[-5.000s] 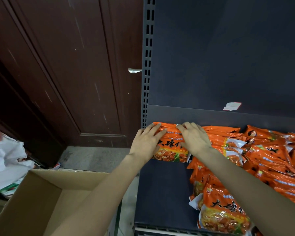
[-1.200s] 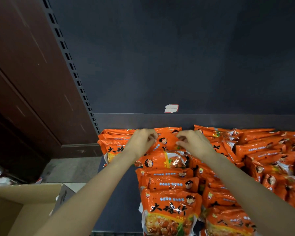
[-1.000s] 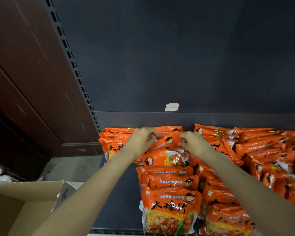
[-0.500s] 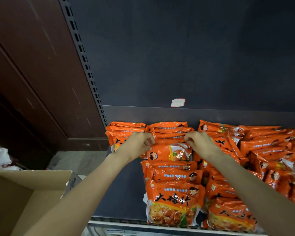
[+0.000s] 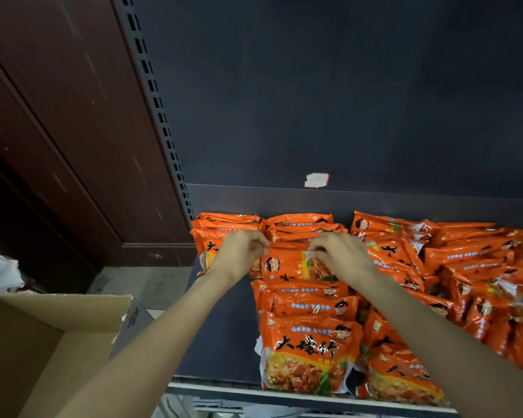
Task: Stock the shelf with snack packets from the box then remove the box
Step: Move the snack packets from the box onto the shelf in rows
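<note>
Left hand (image 5: pixel 239 256), centre of the frame: fingers curled, pinching the top left corner of an orange snack packet (image 5: pixel 287 265). Right hand (image 5: pixel 340 256), just to its right: fingers bent, gripping the same packet's top edge. Packet held at the middle rear of the dark shelf (image 5: pixel 224 336), touching the stacks behind and the row in front. More orange packets (image 5: pixel 465 276) heaped across the right. Open cardboard box (image 5: pixel 52 342) at lower left, beside the shelf.
</note>
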Motion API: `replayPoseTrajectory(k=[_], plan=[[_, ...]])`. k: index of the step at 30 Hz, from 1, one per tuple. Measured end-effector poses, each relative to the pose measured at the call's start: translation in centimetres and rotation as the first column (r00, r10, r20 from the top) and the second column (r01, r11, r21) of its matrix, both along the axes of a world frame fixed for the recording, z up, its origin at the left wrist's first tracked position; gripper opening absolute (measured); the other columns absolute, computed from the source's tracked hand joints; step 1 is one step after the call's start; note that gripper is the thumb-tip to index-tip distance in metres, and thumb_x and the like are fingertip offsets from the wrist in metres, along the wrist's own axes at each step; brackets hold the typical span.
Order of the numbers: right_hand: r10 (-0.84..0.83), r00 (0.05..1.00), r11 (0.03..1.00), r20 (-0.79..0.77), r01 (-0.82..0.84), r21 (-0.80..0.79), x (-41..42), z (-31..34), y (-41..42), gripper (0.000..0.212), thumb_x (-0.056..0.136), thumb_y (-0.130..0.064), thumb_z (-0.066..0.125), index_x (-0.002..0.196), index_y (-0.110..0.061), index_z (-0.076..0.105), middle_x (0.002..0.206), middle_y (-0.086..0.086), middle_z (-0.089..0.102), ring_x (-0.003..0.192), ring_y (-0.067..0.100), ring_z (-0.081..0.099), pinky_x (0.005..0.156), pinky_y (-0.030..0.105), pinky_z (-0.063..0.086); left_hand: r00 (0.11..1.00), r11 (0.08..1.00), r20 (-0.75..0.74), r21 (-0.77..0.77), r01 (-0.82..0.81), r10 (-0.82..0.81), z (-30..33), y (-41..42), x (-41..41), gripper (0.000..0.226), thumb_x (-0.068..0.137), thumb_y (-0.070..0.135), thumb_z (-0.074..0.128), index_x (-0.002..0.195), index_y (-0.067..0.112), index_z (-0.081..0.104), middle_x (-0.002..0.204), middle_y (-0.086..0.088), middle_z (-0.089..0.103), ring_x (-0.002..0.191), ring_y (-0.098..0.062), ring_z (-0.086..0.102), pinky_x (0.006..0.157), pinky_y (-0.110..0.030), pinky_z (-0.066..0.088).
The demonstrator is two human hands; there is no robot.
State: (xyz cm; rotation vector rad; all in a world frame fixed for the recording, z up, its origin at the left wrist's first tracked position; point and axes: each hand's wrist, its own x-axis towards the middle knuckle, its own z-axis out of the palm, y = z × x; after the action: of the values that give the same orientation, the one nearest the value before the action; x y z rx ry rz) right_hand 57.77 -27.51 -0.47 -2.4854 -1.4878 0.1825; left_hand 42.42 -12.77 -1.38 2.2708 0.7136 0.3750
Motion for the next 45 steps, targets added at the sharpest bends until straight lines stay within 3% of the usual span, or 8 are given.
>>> replayPoseTrajectory(k=[3, 8, 13, 20, 27, 31, 35, 45], plan=[[-0.104, 0.982, 0.977, -0.155, 0.129, 0.167, 0.1, -0.6, -1.5, 0.013, 0.084, -0.034, 0.064, 0.086, -0.023, 0.071, 0.081, -0.006, 0.071, 0.071, 0.009, 0.064, 0.068, 0.028, 0.051, 0.986, 0.999, 0.163, -0.046, -0.010, 0.018, 0.9, -0.1, 0.4, 0.013, 0.085, 0.011, 0.067, 0.097, 0.015, 0.069, 0.089, 0.009, 0.065, 0.083, 0.000, 0.059, 0.075, -0.011, 0.048], [-0.125, 0.976, 0.984, -0.179, 0.145, 0.105, 0.9, -0.3, -2.4, 0.006, 0.085, -0.023, 0.066, 0.085, -0.018, 0.069, 0.081, -0.005, 0.068, 0.076, 0.010, 0.064, 0.071, 0.024, 0.048, 0.987, 0.990, -0.101, -0.080, 0.114, -0.122, 0.0, -0.2, 1.2, 0.039, 0.081, 0.016, 0.072, 0.118, 0.012, 0.062, 0.114, -0.001, 0.065, 0.104, -0.014, 0.060, 0.088, -0.019, 0.045], [-0.098, 0.982, 0.992, -0.160, 0.109, 0.065, 1.3, 0.2, -2.0, 0.006, 0.085, -0.014, 0.066, 0.089, -0.016, 0.070, 0.089, -0.001, 0.070, 0.081, 0.010, 0.062, 0.070, 0.019, 0.042, 0.995, 0.996, -0.037, 0.020, 0.089, -0.088, -0.5, -1.1, 1.5, 0.007, 0.081, 0.013, 0.071, 0.086, 0.008, 0.067, 0.089, -0.001, 0.068, 0.088, -0.014, 0.062, 0.085, -0.029, 0.050], [0.007, 0.888, 0.924, -0.460, 0.170, 0.343, 0.8, 1.1, -2.0, 0.053, 0.080, -0.018, 0.071, 0.128, -0.030, 0.054, 0.106, -0.008, 0.062, 0.097, 0.006, 0.059, 0.083, 0.013, 0.043, 0.990, 0.982, -0.016, 0.121, 0.143, -0.142, 1.9, -0.1, 2.7, 0.028, 0.080, 0.012, 0.072, 0.108, 0.011, 0.070, 0.103, -0.006, 0.070, 0.095, -0.015, 0.064, 0.089, -0.028, 0.050], [-0.092, 0.964, 0.958, -0.248, 0.154, 0.242, 1.2, 0.4, -2.0, 0.018, 0.083, -0.014, 0.068, 0.100, -0.018, 0.070, 0.105, -0.001, 0.069, 0.095, 0.015, 0.064, 0.087, 0.033, 0.051, 0.967, 0.965, -0.101, 0.097, 0.244, -0.234, 0.9, -1.6, 3.0, 0.037, 0.081, 0.019, 0.072, 0.116, 0.016, 0.064, 0.120, -0.002, 0.064, 0.111, -0.014, 0.059, 0.098, -0.026, 0.046], [-0.135, 0.975, 0.979, -0.175, 0.159, 0.129, 1.4, -0.2, -3.2, 0.027, 0.086, -0.010, 0.064, 0.111, -0.021, 0.065, 0.122, -0.002, 0.061, 0.114, 0.017, 0.057, 0.100, 0.033, 0.044, 0.946, 0.955, -0.268, 0.179, 0.235, -0.183, -0.6, 0.1, 1.3, 0.039, 0.085, 0.023, 0.067, 0.124, 0.022, 0.059, 0.127, 0.000, 0.057, 0.118, -0.018, 0.053, 0.101, -0.035, 0.044], [-0.031, 0.991, 0.990, -0.131, 0.048, 0.133, 0.6, 0.0, -3.2, 0.033, 0.092, -0.018, 0.057, 0.125, -0.024, 0.058, 0.128, -0.007, 0.055, 0.117, 0.010, 0.052, 0.093, 0.019, 0.037, 0.942, 0.954, -0.233, 0.124, 0.274, -0.240, -0.5, -0.6, 1.1, 0.035, 0.092, 0.026, 0.057, 0.127, 0.020, 0.057, 0.129, 0.000, 0.056, 0.122, -0.016, 0.050, 0.103, -0.029, 0.041], [0.080, 0.990, 0.996, -0.114, -0.082, -0.018, 0.0, -0.4, -4.4, 0.042, 0.094, -0.035, 0.050, 0.134, -0.022, 0.049, 0.139, -0.004, 0.047, 0.130, 0.013, 0.040, 0.106, 0.030, 0.033, 0.956, 0.969, -0.214, 0.103, 0.225, -0.199, -1.4, -3.9, -2.5, 0.064, 0.085, 0.048, 0.060, 0.141, 0.025, 0.039, 0.154, 0.005, 0.027, 0.142, -0.014, 0.022, 0.117, -0.035, 0.020]])
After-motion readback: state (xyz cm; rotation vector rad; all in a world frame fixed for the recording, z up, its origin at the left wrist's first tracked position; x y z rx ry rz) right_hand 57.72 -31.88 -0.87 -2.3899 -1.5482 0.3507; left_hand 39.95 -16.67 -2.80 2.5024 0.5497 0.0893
